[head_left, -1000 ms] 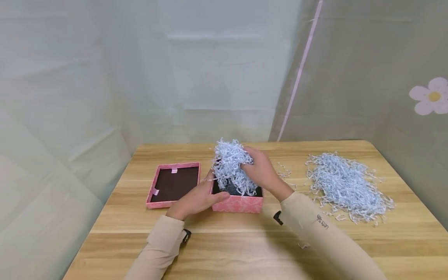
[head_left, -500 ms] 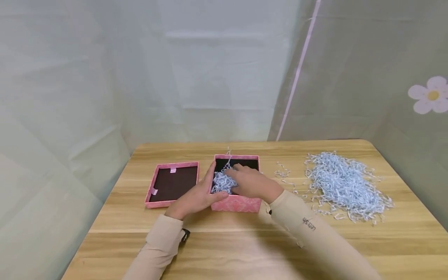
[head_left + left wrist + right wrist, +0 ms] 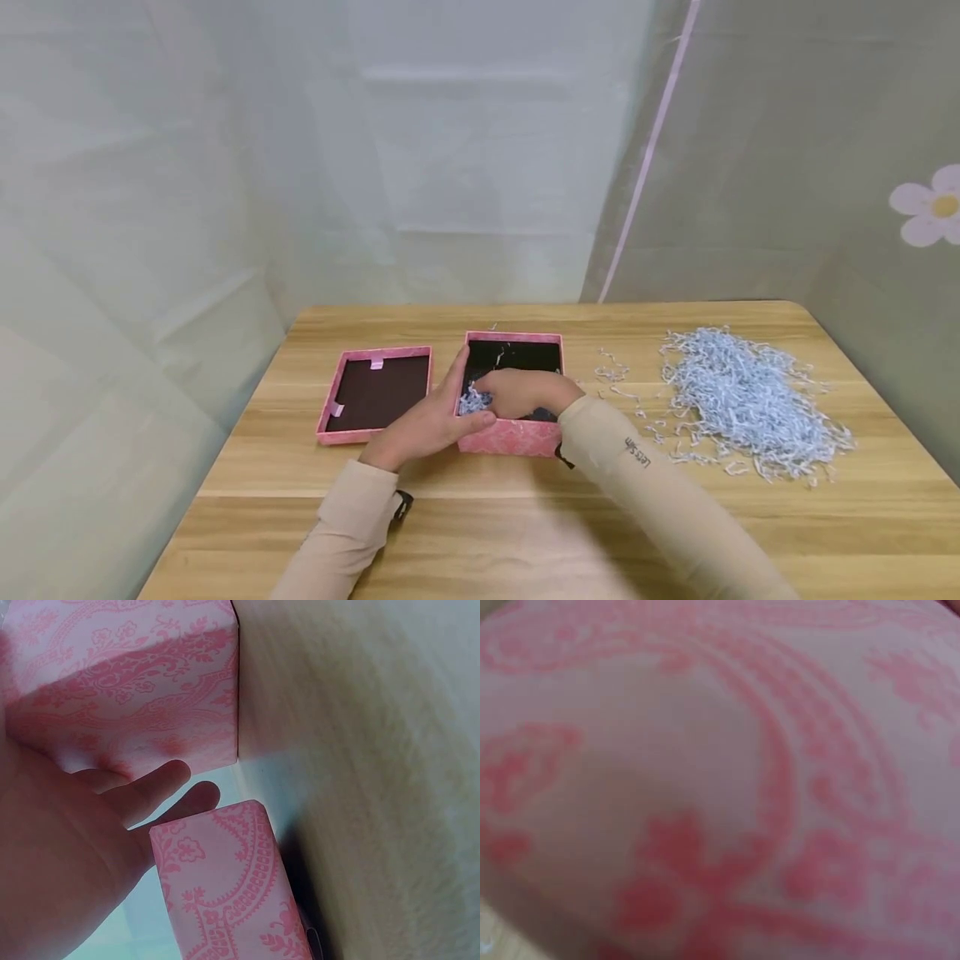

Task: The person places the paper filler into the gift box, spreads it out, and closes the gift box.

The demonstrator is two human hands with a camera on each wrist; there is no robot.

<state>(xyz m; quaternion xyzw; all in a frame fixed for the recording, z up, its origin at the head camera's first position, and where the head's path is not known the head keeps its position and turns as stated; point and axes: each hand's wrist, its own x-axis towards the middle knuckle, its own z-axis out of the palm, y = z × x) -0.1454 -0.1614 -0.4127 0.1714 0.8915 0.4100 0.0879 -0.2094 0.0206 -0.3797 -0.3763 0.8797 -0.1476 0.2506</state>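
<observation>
A pink patterned box (image 3: 510, 438) with a dark inside stands at the middle of the table. My left hand (image 3: 427, 425) steadies its near left corner, thumb over the front rim, fingers straight along the left side. In the left wrist view those fingers (image 3: 161, 787) press on the box's wall (image 3: 135, 690). My right hand (image 3: 525, 392) reaches down inside the box, its fingertips hidden, against a small clump of light blue shredded paper (image 3: 474, 401). The box's pink wall (image 3: 720, 750) fills the right wrist view. I cannot tell whether the right fingers grip the paper.
Left of the box lies its pink lid (image 3: 382, 392), dark inside facing up, and my left hand is close to it. A large pile of shredded paper (image 3: 742, 400) lies on the right of the table. Loose strands (image 3: 613, 367) lie between box and pile.
My right hand has lowered the clump of shredded paper from above the box into it, and has moved left and deeper. The left hand has stayed at the box's corner.
</observation>
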